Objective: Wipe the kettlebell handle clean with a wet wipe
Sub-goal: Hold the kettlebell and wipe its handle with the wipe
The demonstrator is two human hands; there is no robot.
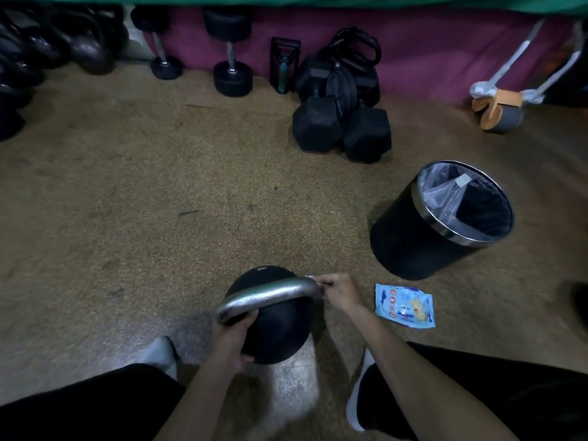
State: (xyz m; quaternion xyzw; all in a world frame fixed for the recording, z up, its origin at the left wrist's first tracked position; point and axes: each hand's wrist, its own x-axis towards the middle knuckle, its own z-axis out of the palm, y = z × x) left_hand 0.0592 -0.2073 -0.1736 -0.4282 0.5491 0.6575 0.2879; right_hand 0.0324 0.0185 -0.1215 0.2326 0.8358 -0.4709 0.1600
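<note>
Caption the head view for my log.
Right hand pinches a wet wipe on the kettlebell handle; left hand grips the kettlebell; wipe packet and lined bin nearby.

A: Where is the wipe (pixel 309 277)?
B: Mostly hidden under the right hand (pixel 339 291); 1 white scrap shows.
A: The kettlebell (pixel 276 329) marking?
B: Too small to read. The weights (pixel 19 74) at left are cropped.
</note>
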